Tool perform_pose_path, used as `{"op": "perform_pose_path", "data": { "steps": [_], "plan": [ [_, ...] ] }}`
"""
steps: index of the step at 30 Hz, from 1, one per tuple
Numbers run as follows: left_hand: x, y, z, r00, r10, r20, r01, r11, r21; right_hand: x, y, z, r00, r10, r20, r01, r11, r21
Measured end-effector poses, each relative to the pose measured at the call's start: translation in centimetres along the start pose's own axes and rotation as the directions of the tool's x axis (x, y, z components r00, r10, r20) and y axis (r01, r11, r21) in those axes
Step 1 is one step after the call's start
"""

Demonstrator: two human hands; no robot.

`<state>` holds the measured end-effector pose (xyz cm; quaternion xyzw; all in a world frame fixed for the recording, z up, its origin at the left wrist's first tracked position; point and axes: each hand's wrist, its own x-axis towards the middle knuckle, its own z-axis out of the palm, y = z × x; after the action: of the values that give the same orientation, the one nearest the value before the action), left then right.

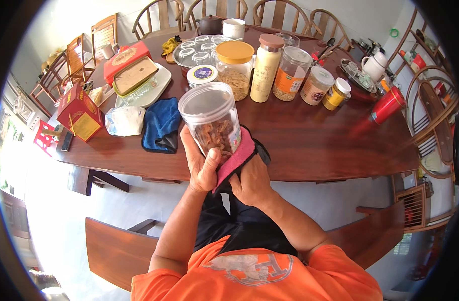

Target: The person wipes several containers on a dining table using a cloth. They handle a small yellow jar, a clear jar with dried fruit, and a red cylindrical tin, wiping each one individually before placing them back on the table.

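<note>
My left hand (199, 163) grips a clear plastic jar (212, 118) with brown dried food in its lower part, held upright over the near edge of the dark wooden table (314, 145). My right hand (250, 183) presses a pink cloth (237, 155) against the jar's lower right side. The jar has no lid on it.
Behind the jar stand several lidded jars (234, 67), a tray of glasses (202, 47), a blue cloth (161, 123), a white plastic bag (124, 120), red boxes (79, 110), a red flask (387, 104) and a white teapot (375, 65). Wooden chairs (161, 15) ring the table; a bench (119, 248) is below.
</note>
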<state>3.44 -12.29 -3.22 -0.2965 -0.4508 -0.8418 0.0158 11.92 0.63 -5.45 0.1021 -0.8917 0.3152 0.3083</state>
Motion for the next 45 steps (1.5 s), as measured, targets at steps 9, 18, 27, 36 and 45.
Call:
{"op": "perform_pose_path", "data": {
  "steps": [9, 18, 27, 36, 45],
  "plan": [
    [-2.6, 2.3, -2.0, 0.970, -0.218, 0.112, 0.219, 0.976, 0.004, 3.6, -3.1, -2.8, 0.962, -0.259, -0.087, 0.273, 0.929, 0.249],
    [-6.4, 1.8, -1.1, 0.726, -0.494, 0.478, 0.654, 0.280, -0.703, 8.9, 0.7, -4.5, 0.948, 0.192, 0.255, -0.309, 0.349, 0.885],
    [-7.3, 1.8, 0.9, 0.669, -0.478, 0.569, 0.635, -0.030, -0.772, 7.8, 2.7, -1.3, 0.951, 0.099, 0.293, -0.294, -0.004, 0.956],
    [-4.6, 3.8, 1.0, 0.719, -0.655, 0.231, 0.670, 0.566, -0.480, 7.5, 0.8, -2.7, 0.933, 0.357, -0.045, -0.064, 0.288, 0.955],
    [-0.4, 6.2, 1.8, 0.982, -0.010, -0.191, 0.137, 0.733, 0.666, 3.7, -3.4, -0.6, 0.985, 0.159, 0.062, -0.148, 0.610, 0.778]
  ]
}}
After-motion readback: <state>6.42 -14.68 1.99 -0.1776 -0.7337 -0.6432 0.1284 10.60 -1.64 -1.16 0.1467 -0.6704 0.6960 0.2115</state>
